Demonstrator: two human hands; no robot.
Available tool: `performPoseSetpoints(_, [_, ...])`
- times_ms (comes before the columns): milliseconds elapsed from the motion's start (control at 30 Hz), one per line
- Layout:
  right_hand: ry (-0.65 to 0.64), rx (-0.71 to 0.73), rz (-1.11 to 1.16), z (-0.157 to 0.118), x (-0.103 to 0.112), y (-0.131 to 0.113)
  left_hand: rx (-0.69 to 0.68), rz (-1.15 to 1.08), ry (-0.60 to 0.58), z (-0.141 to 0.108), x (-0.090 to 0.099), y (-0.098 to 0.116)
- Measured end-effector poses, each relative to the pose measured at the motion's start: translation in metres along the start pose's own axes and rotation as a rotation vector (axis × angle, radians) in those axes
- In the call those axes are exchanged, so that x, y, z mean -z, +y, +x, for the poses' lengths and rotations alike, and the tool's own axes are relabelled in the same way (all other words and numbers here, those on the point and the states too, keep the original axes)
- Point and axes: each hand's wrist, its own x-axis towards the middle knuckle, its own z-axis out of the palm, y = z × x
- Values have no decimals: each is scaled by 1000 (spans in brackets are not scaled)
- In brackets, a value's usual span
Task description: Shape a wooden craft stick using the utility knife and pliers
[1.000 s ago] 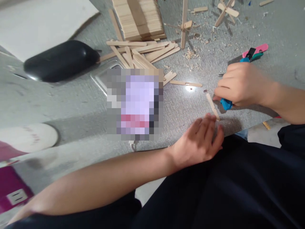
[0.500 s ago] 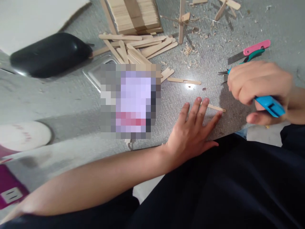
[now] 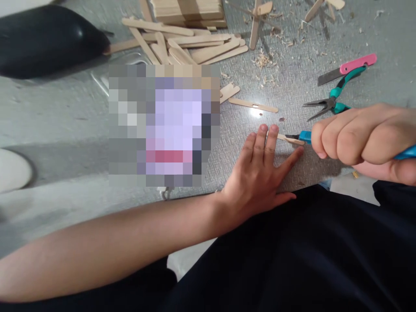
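Note:
My left hand lies flat with fingers spread, its fingertips on a wooden craft stick on the grey textured table. The stick's left part is under the fingers. My right hand is wrapped round a blue cutter knife, its blade end at the stick just right of my left fingers. Above them lies another stick with a small slot in its middle.
Pliers with teal handles and a pink-handled blade lie above my right hand. Loose sticks, a stick bundle, wood shavings, a black object and a blurred-out item are further left and back.
My right hand has turned and come down, bringing the knife's blade end to the stick. The pliers are now uncovered. My left hand still rests on the stick; the view has shifted slightly.

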Motion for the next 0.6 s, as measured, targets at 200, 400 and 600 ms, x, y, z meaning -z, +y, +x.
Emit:
performPoseSetpoints(200, [-126, -79, -159, 26, -4, -7, -9, -20, 45, 1, -3, 0])
performPoseSetpoints(400, [-220, -272, -350, 18, -12, -15, 6, -55, 43, 3, -2, 2])
performPoseSetpoints(600, [-100, -140, -241, 8, -23, -6, 3, -77, 51, 3, 0, 1])
